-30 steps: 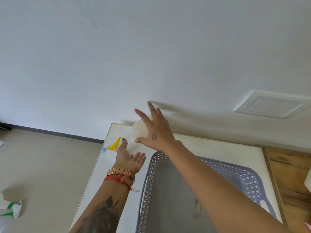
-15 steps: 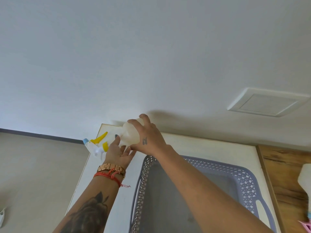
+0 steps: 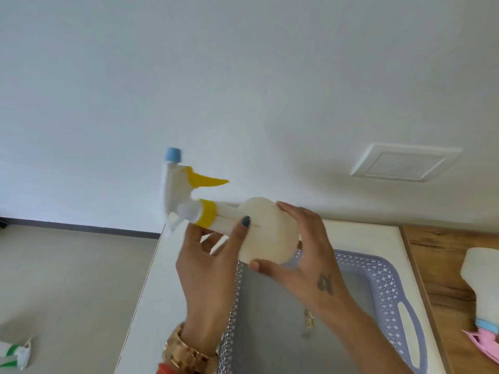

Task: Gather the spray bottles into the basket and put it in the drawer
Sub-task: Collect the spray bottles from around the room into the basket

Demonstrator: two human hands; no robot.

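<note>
Spray bottle with yellow trigger and blue nozzle cap now lifted clear of the white surface, where half a second earlier it lay at the far left corner under both palms. Held sideways in the air, nozzle end toward the left, round base toward the right, above the near-left rim of the lavender basket. Left hand curled loosely under the neck, thumb pressed on the shoulder of the body, fingers partly open. Right hand cupped around the base, thumb below and fingers over the top; closed enough to carry the weight. Basket interior bare apart from a small scrap on its floor, identity unclear. Second spray bottle with pink trigger lying on the wooden top at right, outside the basket, untouched. Something white and green on the floor at lower left, possibly a third bottle; too cropped to confirm. Judgement: first bottle in transit, next step likely lowering it into the basket. Drawer not in view.
</note>
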